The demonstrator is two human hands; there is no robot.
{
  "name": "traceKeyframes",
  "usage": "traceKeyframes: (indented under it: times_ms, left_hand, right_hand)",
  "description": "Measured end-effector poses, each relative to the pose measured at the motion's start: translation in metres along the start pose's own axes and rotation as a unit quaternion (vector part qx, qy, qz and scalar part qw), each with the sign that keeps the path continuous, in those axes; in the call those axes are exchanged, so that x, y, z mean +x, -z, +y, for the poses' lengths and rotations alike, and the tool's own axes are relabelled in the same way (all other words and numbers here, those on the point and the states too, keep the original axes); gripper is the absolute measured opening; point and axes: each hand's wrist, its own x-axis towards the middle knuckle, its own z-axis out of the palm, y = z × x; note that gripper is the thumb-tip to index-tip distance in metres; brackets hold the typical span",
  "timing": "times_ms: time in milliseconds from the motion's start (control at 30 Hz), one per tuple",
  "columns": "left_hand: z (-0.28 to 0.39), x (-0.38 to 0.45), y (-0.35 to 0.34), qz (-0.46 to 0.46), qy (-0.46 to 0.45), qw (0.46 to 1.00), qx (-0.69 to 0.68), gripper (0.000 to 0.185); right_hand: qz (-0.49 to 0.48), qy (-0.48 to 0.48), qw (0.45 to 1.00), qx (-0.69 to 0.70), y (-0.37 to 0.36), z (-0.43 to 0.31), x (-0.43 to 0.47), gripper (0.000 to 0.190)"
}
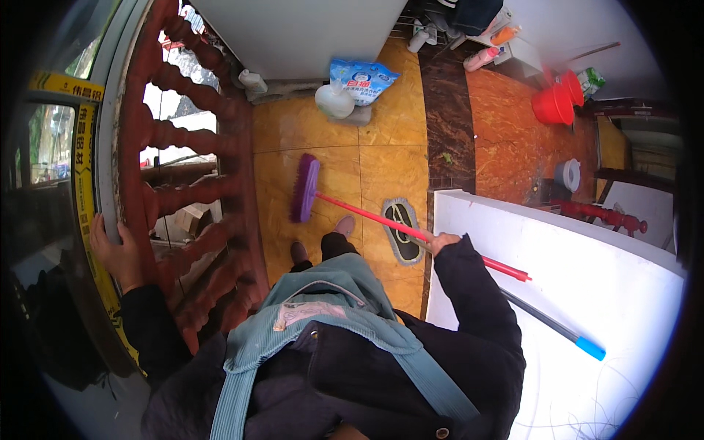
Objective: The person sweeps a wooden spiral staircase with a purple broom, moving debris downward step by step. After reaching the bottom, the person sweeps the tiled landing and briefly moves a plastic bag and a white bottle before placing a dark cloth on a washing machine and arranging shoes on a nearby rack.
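Note:
My right hand [443, 242] grips the red handle [379, 221] of a broom. The broom's purple head [306, 188] lies on the tiled floor, bristles facing the balustrade. A flat mop with a grey fringed head [404, 231] lies near my feet. Its grey pole, ending in a blue grip [589, 348], runs beneath my right arm; whether my fingers also touch it, I cannot tell. My left hand [118, 256] is on the grey metal window frame [110, 198], thumb on one side and fingers on the other.
A red baluster railing [190, 137] borders the left side. Ahead stand a blue detergent bag [366, 82] and a white plastic container [334, 102]. A white half-height wall [528, 236] flanks my right. Beyond it are red buckets [553, 104] and a pale basin [567, 175].

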Motion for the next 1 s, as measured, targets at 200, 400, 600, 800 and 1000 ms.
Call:
traceKeyframes:
  times_ms: [200, 400, 600, 800, 1000]
  left_hand:
    - [-0.007, -0.002, -0.002, -0.003, -0.021, 0.999, 0.024, 0.04]
    - [-0.01, -0.003, -0.002, -0.01, -0.021, 1.0, 0.016, 0.041]
    - [-0.022, -0.006, -0.008, -0.013, -0.024, 0.999, 0.017, 0.042]
    - [-0.051, -0.01, -0.021, -0.009, -0.008, 1.0, -0.02, 0.042]
    - [0.035, 0.025, -0.024, 0.108, -0.021, 0.993, -0.041, 0.045]
  right_hand:
    - [-0.048, -0.132, 0.986, 0.094, -0.003, 0.072, 0.06, 0.051]
    - [-0.076, -0.207, 0.975, 0.032, -0.004, 0.205, 0.062, 0.059]
    - [0.033, -0.272, 0.961, -0.026, 0.027, 0.247, 0.02, 0.052]
    - [0.043, -0.3, 0.953, 0.016, 0.056, 0.201, -0.036, 0.048]
    - [0.077, -0.262, 0.954, 0.127, 0.048, 0.186, -0.03, 0.038]
